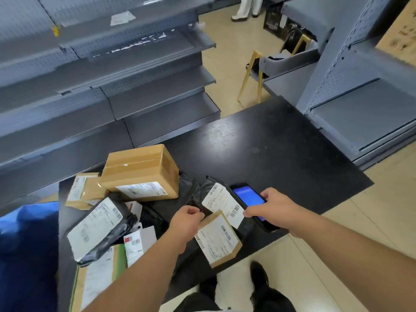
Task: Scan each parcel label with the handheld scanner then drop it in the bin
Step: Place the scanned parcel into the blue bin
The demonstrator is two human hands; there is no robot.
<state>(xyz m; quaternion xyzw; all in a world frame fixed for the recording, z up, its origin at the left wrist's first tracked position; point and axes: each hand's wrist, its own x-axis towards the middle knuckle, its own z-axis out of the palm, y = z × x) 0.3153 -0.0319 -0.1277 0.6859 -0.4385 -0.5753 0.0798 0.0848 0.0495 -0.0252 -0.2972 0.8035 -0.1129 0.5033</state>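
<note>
At far left a blue bin point(24, 251) sits beside a black table point(281, 158), its soft rim just against the table's left edge. Behind both runs a long bank of grey shelves point(101, 82), tiered, with a loose sheet of paper point(122, 18) on an upper tier. On the left half of the table lies a heap of parcels: a small brown box point(84, 191), a larger taped carton point(141, 170) leaning over it, a black bag point(101, 228) with a white label tilted against the heap, and a green-edged mailer point(99, 275) hanging over the near edge. Just right of the heap the left hand point(185, 222) pinches the top edge of a brown envelope point(219, 240), fingers curled round it; the envelope overhangs the near edge of the table, label up. Touching it behind lies a black pouch point(216, 197) with its own barcoded label. The right hand point(273, 204) grips the scanner point(248, 195), fingers curled over its sides, its blue screen lit and its head just beside the pouch's label. The right half of the table is bare, dull and scuffed. Beyond it stand a wooden-legged chair point(258, 70), more grey shelving point(360, 86) at right, and a cardboard box point(400, 30) at the top corner. The floor point(225, 52) is pale beige tile; a person's white boots point(244, 13) show at the far end of the aisle.
</note>
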